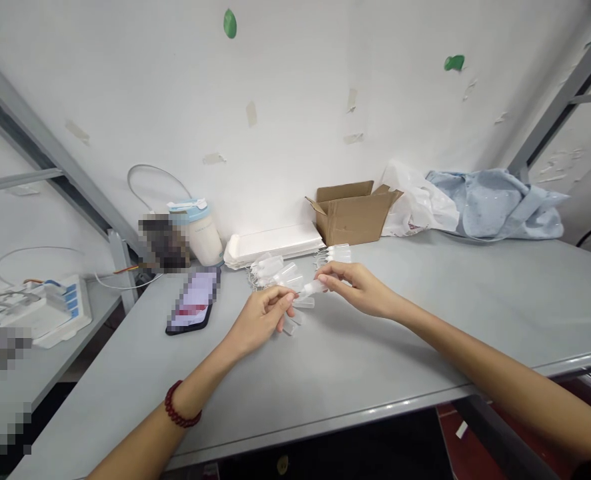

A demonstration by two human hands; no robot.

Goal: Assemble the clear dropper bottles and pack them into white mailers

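My right hand [348, 285] pinches a small translucent white plastic piece [313, 288] between thumb and fingertips, above the table. Close on its left, my left hand [264, 313] is closed in a pinch at the piece's thin end; its fingertips hide the exact grip. A loose pile of similar translucent pieces [270, 267] with thin wire-like ends lies just behind my left hand. More of them [292, 323] rest partly hidden beneath its fingers. Another small group of these pieces [339, 253] lies behind my right hand, in front of the cardboard box.
Along the wall stand a lidded cup [204, 237], a stack of flat white packets [278, 241], an open cardboard box [355, 217], a white plastic bag [420, 203] and a light blue cloth bag [495, 203]. A phone [195, 300] lies left on the grey table [375, 373].
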